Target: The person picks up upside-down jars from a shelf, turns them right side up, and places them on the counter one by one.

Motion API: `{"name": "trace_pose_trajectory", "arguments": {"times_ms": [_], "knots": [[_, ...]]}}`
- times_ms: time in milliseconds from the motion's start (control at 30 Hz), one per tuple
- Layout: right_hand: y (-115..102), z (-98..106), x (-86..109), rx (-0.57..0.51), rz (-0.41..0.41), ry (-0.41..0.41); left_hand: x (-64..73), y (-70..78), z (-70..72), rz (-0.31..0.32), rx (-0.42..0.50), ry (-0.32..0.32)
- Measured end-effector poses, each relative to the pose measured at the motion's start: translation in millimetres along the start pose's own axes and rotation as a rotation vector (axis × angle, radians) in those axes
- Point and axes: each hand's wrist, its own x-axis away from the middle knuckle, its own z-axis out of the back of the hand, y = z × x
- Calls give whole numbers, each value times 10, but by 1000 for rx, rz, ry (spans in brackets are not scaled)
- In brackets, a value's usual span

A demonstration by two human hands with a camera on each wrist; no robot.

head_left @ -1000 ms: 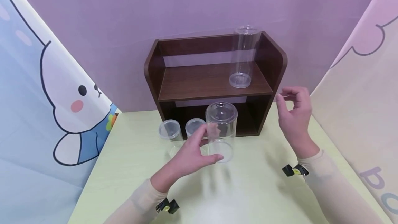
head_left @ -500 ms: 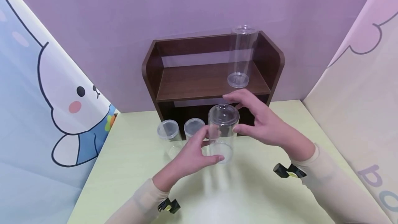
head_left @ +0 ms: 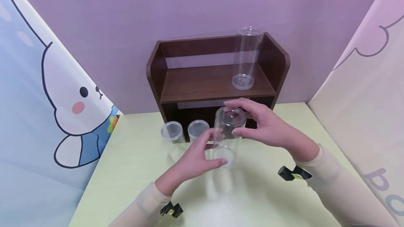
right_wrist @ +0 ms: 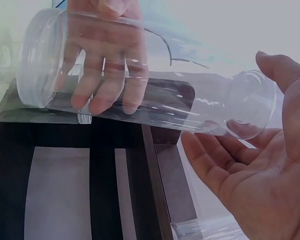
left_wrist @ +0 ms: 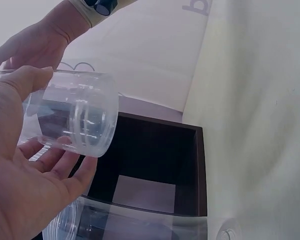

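In the head view a clear plastic jar (head_left: 228,141) is held above the table, its frosted lid (right_wrist: 37,65) downward and its base up, leaning slightly to the right. My left hand (head_left: 197,158) grips it around the lower part, thumb in front and fingers behind. My right hand (head_left: 265,125) curves around the upper end, thumb at the near side of the base and fingers on the far side. Through the clear wall the left fingers show in the right wrist view. Two similar lidded jars (head_left: 172,131) (head_left: 198,128) stand on the table to the left.
A dark brown two-tier shelf (head_left: 202,81) stands at the back of the pale green table (head_left: 126,185). On its upper tier, at the right, another tall clear jar (head_left: 247,59) stands. Printed cloth (head_left: 75,132) hangs at both sides, with a purple backdrop (head_left: 126,9) behind.
My right hand has come in from the right and closed around the jar's upper end. The jar's top has tipped slightly rightward; the left hand keeps its grip in nearly the same place.
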Motion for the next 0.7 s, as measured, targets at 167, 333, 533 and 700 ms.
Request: {"name": "trace_pose_trajectory", "arguments": {"times_ms": [167,333,533,700], "knots": [[36,25,45,-77,-13,61,49,-19,4,-4,-2,3],[113,58,126,-205,-14,109,105,-8,57,-15,-6,31],[263,115,229,-334,55,116,161,45,208,-84,-67,117],[361,129,292,-371,127,48,137,98,378,-167,63,171]]}}
